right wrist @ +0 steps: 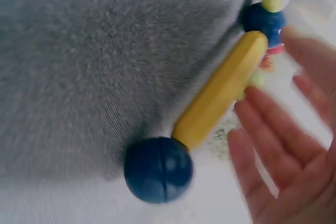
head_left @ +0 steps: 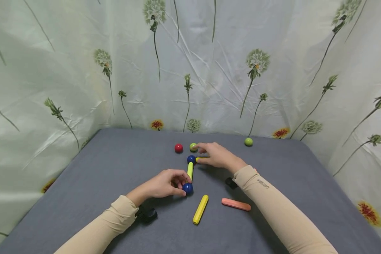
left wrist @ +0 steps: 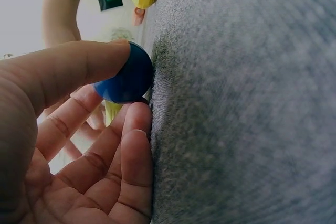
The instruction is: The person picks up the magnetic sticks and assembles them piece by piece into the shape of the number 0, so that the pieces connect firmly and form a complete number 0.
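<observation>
My left hand (head_left: 165, 184) pinches a blue ball (head_left: 187, 188) resting on the table, its thumb on the ball's near side. From that ball a yellow-green stick (head_left: 190, 171) runs away to a second blue ball (head_left: 191, 159). In the right wrist view, a yellow stick (right wrist: 220, 90) joins this second ball to a third blue ball (right wrist: 158, 170). Over the yellow stick, my right hand (head_left: 219, 156) has its fingers loosely extended, gripping nothing. Its forefinger is near a green ball (head_left: 193, 147) in the head view; whether they touch I cannot tell.
A red ball (head_left: 179, 147) lies left of the green one. Another green ball (head_left: 248, 141) sits at the back right. Nearer me lie a loose yellow stick (head_left: 200, 209) and an orange stick (head_left: 236, 204). A flowered curtain (head_left: 209, 88) hangs behind the grey table (head_left: 120, 158).
</observation>
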A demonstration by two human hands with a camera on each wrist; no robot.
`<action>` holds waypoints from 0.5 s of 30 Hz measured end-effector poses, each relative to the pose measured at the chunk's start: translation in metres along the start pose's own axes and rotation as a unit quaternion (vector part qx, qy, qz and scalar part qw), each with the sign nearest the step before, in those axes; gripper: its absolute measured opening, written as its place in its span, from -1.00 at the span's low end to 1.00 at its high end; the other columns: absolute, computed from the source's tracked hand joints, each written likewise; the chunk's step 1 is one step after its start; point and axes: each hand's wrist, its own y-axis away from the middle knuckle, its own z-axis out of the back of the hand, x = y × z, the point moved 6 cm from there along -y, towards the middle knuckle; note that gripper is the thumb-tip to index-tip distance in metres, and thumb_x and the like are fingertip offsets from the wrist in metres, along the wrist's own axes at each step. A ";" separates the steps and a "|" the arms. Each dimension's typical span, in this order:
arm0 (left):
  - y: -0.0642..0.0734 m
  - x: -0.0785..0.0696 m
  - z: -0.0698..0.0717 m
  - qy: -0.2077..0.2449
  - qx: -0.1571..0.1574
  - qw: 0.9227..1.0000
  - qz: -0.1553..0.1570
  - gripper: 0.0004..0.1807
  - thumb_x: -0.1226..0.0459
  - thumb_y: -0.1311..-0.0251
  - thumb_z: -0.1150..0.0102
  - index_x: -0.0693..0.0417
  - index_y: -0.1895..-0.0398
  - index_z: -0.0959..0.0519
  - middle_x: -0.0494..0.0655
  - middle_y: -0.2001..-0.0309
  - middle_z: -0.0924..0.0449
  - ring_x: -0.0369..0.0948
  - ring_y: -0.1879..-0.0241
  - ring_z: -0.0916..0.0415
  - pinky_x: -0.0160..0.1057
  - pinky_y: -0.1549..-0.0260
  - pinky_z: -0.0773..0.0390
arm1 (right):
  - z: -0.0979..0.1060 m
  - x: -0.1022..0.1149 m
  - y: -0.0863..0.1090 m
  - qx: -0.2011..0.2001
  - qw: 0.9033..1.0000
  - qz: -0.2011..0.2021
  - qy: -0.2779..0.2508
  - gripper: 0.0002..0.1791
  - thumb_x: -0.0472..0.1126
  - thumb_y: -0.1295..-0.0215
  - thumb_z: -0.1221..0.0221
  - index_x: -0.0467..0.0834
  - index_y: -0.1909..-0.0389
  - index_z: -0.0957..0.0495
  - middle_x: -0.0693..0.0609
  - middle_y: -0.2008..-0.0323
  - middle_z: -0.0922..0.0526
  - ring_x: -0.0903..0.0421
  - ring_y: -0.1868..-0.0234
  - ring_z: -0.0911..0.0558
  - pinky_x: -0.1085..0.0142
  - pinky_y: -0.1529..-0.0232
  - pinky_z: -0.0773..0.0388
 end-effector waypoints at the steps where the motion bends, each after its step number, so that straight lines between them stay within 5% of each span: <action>1: 0.000 0.000 0.000 0.000 0.000 1.000 0.000 -0.67 0.31 -0.27 -0.52 0.04 -0.07 -0.67 -0.08 0.11 -0.72 -0.26 0.19 -0.60 -0.35 0.19 -0.62 | 0.003 0.000 0.004 -0.013 1.000 -0.012 0.007 -0.44 -0.08 -0.51 -0.35 -0.09 -0.46 -0.52 -0.19 -0.16 -0.77 -0.11 -0.18 -0.76 -0.02 -0.17 -0.69; 8: 0.001 0.002 0.000 0.001 0.001 1.000 0.007 -0.65 0.32 -0.26 -0.53 0.02 -0.08 -0.67 -0.10 0.10 -0.71 -0.28 0.19 -0.60 -0.35 0.18 -0.61 | 0.015 0.007 0.034 -0.039 0.995 -0.091 0.018 -0.72 -0.05 -0.49 -0.36 -0.11 -0.06 -0.71 -0.01 0.25 -0.78 0.15 0.36 -0.68 0.25 0.31 -0.62; 15: 0.000 0.002 0.001 0.002 0.001 1.000 0.014 -0.65 0.32 -0.27 -0.53 0.02 -0.09 -0.67 -0.10 0.09 -0.72 -0.27 0.18 -0.60 -0.34 0.16 -0.60 | 0.004 0.030 0.068 -0.021 0.990 -0.127 0.063 -0.80 0.00 -0.43 -0.42 -0.04 0.26 -0.72 0.10 0.49 -0.61 0.17 0.52 -0.52 0.30 0.50 -0.42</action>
